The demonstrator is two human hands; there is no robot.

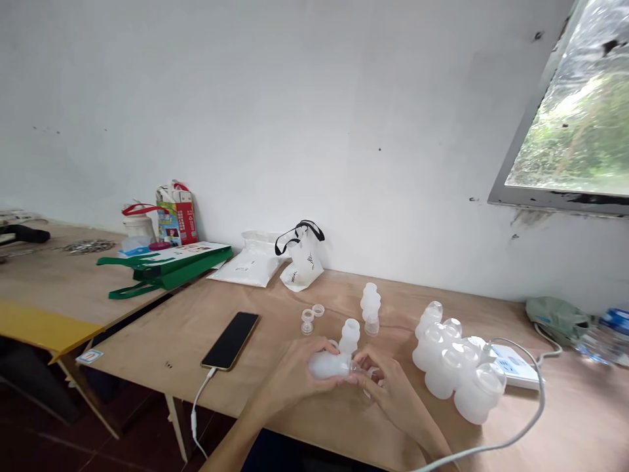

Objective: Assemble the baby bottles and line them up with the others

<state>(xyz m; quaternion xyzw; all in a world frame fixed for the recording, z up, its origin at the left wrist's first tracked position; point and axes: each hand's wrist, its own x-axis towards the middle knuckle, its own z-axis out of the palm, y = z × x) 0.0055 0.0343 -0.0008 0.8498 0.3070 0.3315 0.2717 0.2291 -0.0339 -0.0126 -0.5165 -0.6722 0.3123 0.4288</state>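
Observation:
My left hand [289, 373] is wrapped round a frosted white plastic bottle [325, 366], held tilted on its side with its neck to the right. At that neck, the fingers of my right hand [390, 383] pinch a small clear plastic piece [356, 371]; its exact shape is partly hidden. Just behind my hands stands an open frosted bottle [349, 335]. Farther back is another frosted bottle [370, 301] beside a clear cap [372, 326]. Several clear rings [307, 316] lie to the left. To the right stand several frosted bottles [445, 380] topped with clear domed caps.
A black phone [230, 341] on a white cable lies at left. Behind it are a white plastic parcel [250, 265], a white bag with black handles [302, 265] and a green bag [171, 269]. A white power strip [515, 368] and grey cable [533, 416] are at right.

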